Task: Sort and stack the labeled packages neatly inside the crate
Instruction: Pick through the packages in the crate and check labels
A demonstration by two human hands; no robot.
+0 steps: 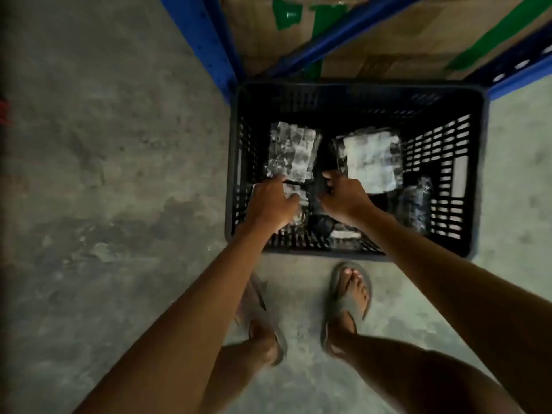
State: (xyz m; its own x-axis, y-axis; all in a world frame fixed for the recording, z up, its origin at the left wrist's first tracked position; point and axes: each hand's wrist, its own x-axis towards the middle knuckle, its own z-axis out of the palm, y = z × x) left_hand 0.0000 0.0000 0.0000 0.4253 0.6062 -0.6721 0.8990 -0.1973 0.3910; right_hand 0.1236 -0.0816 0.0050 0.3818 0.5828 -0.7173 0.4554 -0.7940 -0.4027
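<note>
Mottled grey concrete floor [104,174], stained and scuffed — dim, flat light. Blue steel shelving frame [206,40] at the top, holding brown cardboard boxes [388,34] sealed with strips of green tape [286,13].

Both arms extended forward and down, hands close together.

Your left hand [273,204] is palm down, fingers curled, thumb angled toward the right. Your right hand [343,197] sits just beside it, knuckles up, fingers bent inward, thumb raised at the far side; whether it is gripping cannot be confirmed. Both forearms are bare and run straight from the lower frame. Your legs are bare, and your feet stand apart in sandals [351,297].
</note>
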